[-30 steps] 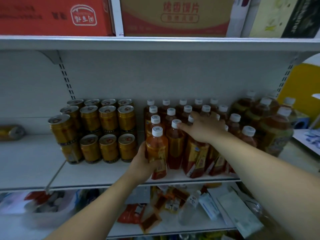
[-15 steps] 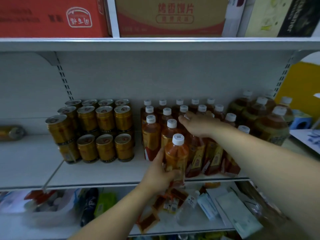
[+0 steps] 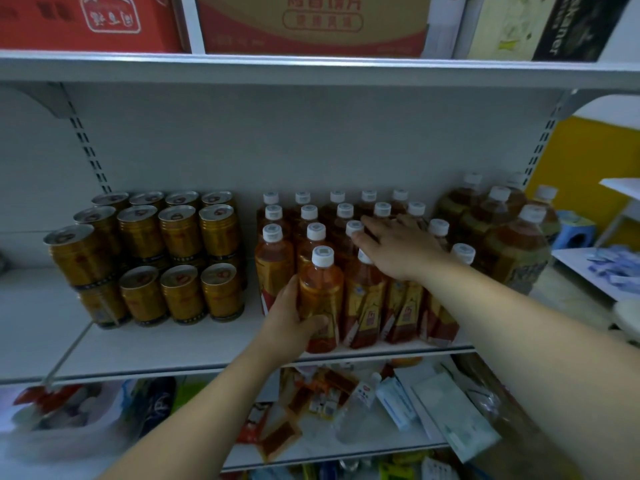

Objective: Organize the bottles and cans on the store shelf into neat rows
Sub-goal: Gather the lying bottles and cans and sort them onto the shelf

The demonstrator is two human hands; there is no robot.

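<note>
Orange bottle (image 3: 320, 296) now stands mid-frame at the front edge of the shelf (image 3: 173, 344), left hand (image 3: 294, 323) wrapped round its lower body, its side against the neighbour on the right. Half a second ago we saw it lifted out past the edge, and a second ago it stood in front of the leftmost column. Right hand (image 3: 398, 247) still lies flat with fingers spread on the caps (image 3: 382, 209) right of centre, so we judge the bottle now closes the left end of the front row and only needs letting go; the cans (image 3: 149, 258) at left are unmoved.
</note>
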